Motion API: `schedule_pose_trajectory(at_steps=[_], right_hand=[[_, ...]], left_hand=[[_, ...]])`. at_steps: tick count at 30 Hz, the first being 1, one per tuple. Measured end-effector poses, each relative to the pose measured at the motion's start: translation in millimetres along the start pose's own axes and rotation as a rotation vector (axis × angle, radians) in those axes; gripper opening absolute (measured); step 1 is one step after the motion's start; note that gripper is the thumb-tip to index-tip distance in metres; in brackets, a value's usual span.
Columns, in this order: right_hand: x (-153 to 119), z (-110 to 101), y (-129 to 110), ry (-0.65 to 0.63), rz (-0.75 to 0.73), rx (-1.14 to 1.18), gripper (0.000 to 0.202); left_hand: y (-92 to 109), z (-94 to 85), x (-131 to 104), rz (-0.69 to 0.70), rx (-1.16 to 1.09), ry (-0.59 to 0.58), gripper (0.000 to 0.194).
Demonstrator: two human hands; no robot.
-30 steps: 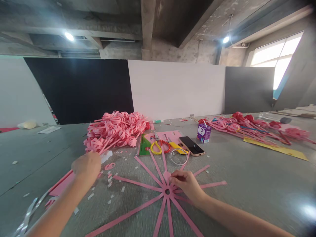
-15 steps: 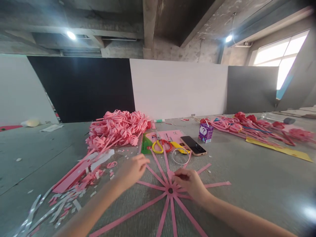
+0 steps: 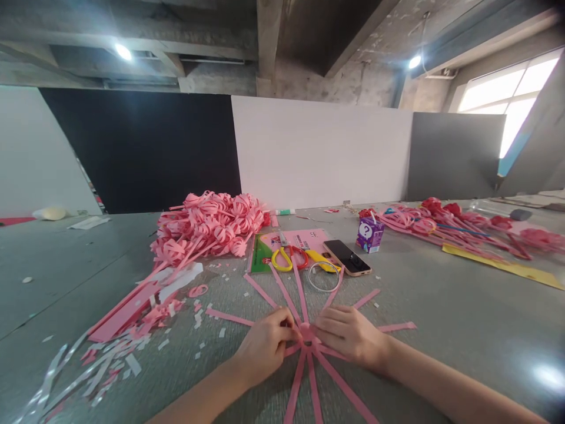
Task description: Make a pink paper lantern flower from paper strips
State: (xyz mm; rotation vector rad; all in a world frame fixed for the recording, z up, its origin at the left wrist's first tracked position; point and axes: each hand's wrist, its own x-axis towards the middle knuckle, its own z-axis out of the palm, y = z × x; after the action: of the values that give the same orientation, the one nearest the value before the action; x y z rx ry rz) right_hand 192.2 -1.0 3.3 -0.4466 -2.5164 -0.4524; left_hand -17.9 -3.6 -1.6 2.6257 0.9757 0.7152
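Pink paper strips [image 3: 342, 383] fan out like spokes on the grey tabletop. At their hub sits a small round pink paper piece [image 3: 306, 331], with part of a dark hole showing at its near edge. My left hand [image 3: 267, 344] is closed, its thumb and fingers pinching at the piece's left edge. From the other side my right hand [image 3: 353, 334] holds the piece's right edge, fingers pressed together and thumb hidden. Beyond the hands lie a silver ring [image 3: 323, 289], scissors with red and yellow handles [image 3: 282, 259] and a yellow-handled tool [image 3: 323, 262].
A heap of curled pink paper flowers [image 3: 207, 227] is at the back left, with paper scraps [image 3: 132, 330] nearer me. A phone [image 3: 347, 257] and a purple drink carton [image 3: 370, 234] stand right of centre. Pink and red flowers [image 3: 441, 221] and a yellow strip [image 3: 503, 266] lie far right.
My left hand has come down and right to the hub. The small pink piece has moved from just above the hub onto it, with my right hand still at its edge.
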Motion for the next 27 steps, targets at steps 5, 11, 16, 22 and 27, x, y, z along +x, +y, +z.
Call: schedule_pose_trajectory(at_steps=[5,11,16,22,27], right_hand=[[-4,2,1,-0.062,-0.177,-0.093,0.023],[-5,9,3,-0.078,-0.237,-0.128,0.021],[-5,10,2,-0.094,-0.261,-0.147,0.022],[-4,11,1,-0.127,-0.265,-0.147,0.021],[-5,14,1,-0.165,-0.265,-0.132,0.018]], left_hand=[[-2,-1.2,2,-0.055,-0.095,-0.018,0.043],[-4,-2.2,5,-0.117,-0.230,-0.049,0.044],[-5,-2.4,5,-0.146,-0.269,-0.064,0.045],[-3,-3.6,6,-0.133,-0.269,-0.075,0.044],[-1,-5.4,4,-0.038,-0.199,-0.044,0.044]])
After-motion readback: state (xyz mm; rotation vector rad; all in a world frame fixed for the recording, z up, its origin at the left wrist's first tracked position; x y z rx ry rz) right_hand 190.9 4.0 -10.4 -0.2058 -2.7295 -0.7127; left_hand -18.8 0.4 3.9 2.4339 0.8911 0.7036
